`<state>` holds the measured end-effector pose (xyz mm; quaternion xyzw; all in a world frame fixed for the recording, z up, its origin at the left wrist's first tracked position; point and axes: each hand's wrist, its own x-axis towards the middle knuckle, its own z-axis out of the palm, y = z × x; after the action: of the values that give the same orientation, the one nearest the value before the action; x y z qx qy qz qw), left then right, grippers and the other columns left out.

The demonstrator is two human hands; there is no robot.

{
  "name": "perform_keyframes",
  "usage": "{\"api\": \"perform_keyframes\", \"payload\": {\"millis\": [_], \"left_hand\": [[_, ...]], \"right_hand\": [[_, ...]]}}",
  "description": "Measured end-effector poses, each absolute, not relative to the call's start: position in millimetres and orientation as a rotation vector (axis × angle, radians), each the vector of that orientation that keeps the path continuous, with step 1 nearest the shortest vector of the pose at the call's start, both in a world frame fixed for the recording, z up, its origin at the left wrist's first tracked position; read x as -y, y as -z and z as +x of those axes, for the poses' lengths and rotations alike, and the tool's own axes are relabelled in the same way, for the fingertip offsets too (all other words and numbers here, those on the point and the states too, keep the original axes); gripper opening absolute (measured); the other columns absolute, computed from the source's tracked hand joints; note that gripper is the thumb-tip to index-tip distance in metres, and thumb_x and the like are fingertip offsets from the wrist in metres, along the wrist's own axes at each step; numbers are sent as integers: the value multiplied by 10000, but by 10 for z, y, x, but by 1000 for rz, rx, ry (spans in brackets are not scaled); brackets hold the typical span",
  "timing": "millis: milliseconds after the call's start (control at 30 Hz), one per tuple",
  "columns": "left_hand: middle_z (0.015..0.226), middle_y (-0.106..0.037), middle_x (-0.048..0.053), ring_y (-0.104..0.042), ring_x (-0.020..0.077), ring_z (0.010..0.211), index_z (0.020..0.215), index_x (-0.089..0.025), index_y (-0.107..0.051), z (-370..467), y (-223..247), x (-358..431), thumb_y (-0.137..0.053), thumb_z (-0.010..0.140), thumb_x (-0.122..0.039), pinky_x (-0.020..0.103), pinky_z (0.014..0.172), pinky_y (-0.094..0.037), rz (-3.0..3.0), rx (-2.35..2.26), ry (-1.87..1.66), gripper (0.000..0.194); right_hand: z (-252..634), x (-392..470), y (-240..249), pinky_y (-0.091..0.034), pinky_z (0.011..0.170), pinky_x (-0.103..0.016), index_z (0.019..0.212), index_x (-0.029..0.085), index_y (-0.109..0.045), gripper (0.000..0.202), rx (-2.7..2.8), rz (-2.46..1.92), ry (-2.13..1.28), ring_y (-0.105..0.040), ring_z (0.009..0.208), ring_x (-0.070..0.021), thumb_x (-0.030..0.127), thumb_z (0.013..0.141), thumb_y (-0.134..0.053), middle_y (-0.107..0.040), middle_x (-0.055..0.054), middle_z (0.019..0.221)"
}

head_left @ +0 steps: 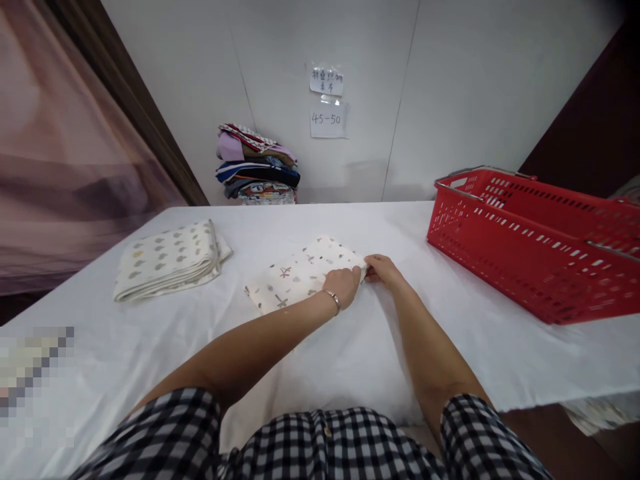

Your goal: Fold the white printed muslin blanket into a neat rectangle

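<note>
A white cloth (300,270) printed with small starfish and pebble-like shapes lies folded flat on the white-covered table. My left hand (344,287), with a bracelet at the wrist, is closed on the cloth near its right end. Just beyond it, my right hand (381,270) pinches the cloth's right edge between thumb and fingers. The two hands almost meet at this edge, and the left forearm crosses in front of the cloth's near side, hiding part of it.
To the left lies a folded white cloth (167,257) with grey printed motifs. A red plastic basket (510,247) with metal handles stands on the right. Stacked folded fabrics (259,167) sit behind the table against the wall, near two paper signs (327,120).
</note>
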<state>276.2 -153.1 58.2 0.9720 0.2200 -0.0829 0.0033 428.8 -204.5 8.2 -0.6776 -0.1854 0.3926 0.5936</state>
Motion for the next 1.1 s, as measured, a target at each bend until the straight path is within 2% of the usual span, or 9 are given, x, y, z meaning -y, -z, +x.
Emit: {"api": "perform_keyframes", "payload": {"millis": [200, 367, 500, 600, 700, 833, 933, 1033, 1100], "left_hand": [[1029, -584, 133, -543, 265, 993, 1282, -202, -320, 2610, -462, 1622, -461, 771, -155, 368, 803, -428, 3059, -658, 268, 533], [1336, -404, 161, -471, 291, 1108, 1383, -200, -225, 2273, -398, 1643, -418, 776, -166, 402, 844, -415, 3077, -582, 167, 638], [1437, -270, 164, -307, 295, 1281, 1381, -148, -259, 1888, -325, 1696, -475, 785, -245, 407, 1025, -280, 3058, -408, 48, 642], [1464, -218, 164, -195, 300, 1341, 1379, -138, -275, 1614, -274, 1754, -518, 781, -275, 428, 1079, -194, 3031, -348, -8, 660], [1462, -244, 138, -190, 274, 1351, 1370, -163, -300, 1393, -287, 1763, -527, 793, -324, 431, 1092, -188, 2956, -328, -45, 641], [1396, -394, 82, -332, 198, 1297, 1352, -211, -336, 1161, -330, 1644, -401, 877, -411, 401, 1095, -226, 2831, -443, -155, 520], [1400, -388, 79, -303, 218, 1313, 1356, -208, -332, 1008, -250, 1570, -428, 868, -434, 441, 1108, -181, 2850, -501, -205, 545], [1428, -338, 84, -250, 231, 1337, 1370, -199, -303, 871, -119, 1560, -478, 842, -447, 452, 1107, -185, 2869, -441, -243, 609], [1417, -359, 81, -276, 221, 1327, 1339, -210, -359, 793, -64, 1523, -442, 864, -436, 442, 1098, -217, 2839, -489, -347, 533]], "right_hand": [[4286, 2045, -83, -510, 475, -233, 784, 163, -562, 89, 429, -1604, -896, -577, 504, -119, 235, 737, -585, -589, -1, 578], [4258, 2074, -153, -518, 487, -252, 809, 169, -593, 169, 480, -1609, -898, -571, 522, -122, 312, 729, -634, -600, -7, 613], [4276, 2078, -143, -519, 506, -260, 904, 176, -602, 225, 512, -1623, -848, -569, 539, -123, 243, 694, -646, -613, -2, 673], [4296, 2059, -77, -518, 525, -258, 925, 170, -597, 249, 523, -1654, -784, -572, 548, -121, 189, 677, -615, -606, 2, 686], [4301, 2037, -11, -519, 524, -268, 931, 152, -601, 265, 543, -1725, -747, -580, 560, -133, 172, 667, -585, -603, -16, 712], [4319, 2023, 50, -515, 527, -276, 1047, 146, -581, 381, 599, -1842, -684, -578, 562, -136, 176, 667, -567, -614, -49, 810], [4354, 2017, 87, -505, 558, -274, 1119, 163, -570, 463, 653, -1953, -615, -585, 599, -142, 193, 657, -581, -621, -79, 927], [4376, 2023, 100, -493, 676, -282, 1133, 179, -587, 485, 746, -2095, -501, -603, 752, -182, 215, 649, -599, -623, -90, 1000], [4377, 2035, 90, -465, 788, -307, 1156, 175, -585, 485, 855, -2221, -402, -591, 892, -222, 248, 676, -581, -622, -98, 1046]]}}
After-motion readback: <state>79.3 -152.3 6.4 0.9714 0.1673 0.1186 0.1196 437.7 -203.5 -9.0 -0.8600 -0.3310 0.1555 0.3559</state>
